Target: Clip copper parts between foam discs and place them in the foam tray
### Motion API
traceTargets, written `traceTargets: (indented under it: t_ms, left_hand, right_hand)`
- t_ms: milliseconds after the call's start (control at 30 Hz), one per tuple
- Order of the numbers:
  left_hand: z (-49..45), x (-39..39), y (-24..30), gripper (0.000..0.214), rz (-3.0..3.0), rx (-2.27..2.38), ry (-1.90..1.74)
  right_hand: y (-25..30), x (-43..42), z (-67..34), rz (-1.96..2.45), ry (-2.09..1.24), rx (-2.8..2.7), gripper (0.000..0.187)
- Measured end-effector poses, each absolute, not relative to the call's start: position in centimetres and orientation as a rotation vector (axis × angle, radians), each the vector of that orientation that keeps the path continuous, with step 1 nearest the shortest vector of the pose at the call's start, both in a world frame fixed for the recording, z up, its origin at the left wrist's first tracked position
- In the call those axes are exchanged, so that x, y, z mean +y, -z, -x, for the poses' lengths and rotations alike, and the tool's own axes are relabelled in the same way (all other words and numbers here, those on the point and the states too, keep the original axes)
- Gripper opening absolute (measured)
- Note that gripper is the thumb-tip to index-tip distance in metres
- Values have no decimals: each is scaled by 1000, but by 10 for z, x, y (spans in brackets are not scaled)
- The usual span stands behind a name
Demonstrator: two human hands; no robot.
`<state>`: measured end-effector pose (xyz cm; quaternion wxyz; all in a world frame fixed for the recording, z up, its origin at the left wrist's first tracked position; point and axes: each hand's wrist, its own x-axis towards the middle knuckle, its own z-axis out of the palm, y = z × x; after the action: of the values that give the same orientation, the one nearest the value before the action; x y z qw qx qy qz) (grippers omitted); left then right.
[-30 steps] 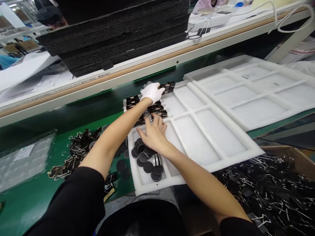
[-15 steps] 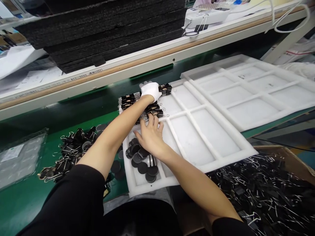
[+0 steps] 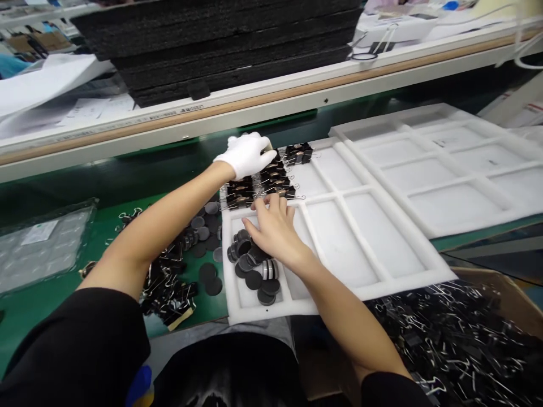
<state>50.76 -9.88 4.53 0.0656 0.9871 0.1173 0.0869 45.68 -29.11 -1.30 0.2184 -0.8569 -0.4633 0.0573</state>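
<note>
My left hand (image 3: 246, 155), in a white glove, reaches to the far left part of a white foam tray (image 3: 339, 195). Its thumb and fingers curl around a black binder clip at the top of a row; the glove hides part of it. Rows of black binder clips (image 3: 278, 178) with wire handles fill that compartment. My bare right hand (image 3: 275, 229) rests at the near end of these rows, fingers stretched and slightly apart, touching the lowest clips. Below it, dark round discs (image 3: 254, 280) lie loose in the near left compartment, several in a short stack.
More discs (image 3: 207, 274) and loose clips lie on the green table (image 3: 106, 223) to the left, beside a clear plastic tray (image 3: 46, 249). A second foam tray (image 3: 424, 226) adjoins on the right. A box of clips (image 3: 500, 277) stands below. Black foam sheets (image 3: 229, 51) are stacked on the shelf.
My left hand has shifted left across the clip rows, uncovering more of the middle row. My right hand stays at the near end. The view has turned slightly left.
</note>
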Motion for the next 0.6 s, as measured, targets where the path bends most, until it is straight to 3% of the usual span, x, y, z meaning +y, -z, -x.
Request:
traceTargets:
  t_ms: [167,267,467,600]
  left_hand:
    - [-360,-84,-55,39,-3016,322,-229]
    - [-266,-72,-42,45,-3023,576,-417]
    - [-80,-19,18,58,-2638,1690,-1020]
    - [20,-23,54,62,-2300,2090,-1068]
  right_hand:
    - [6,-310,-459,2204,-668,-1749,40]
    - [18,-315,-454,2268,-547,-1881,42]
    - [54,-312,-455,2316,-262,-1873,44]
    - [74,-308,-469,2347,-213,-1882,54]
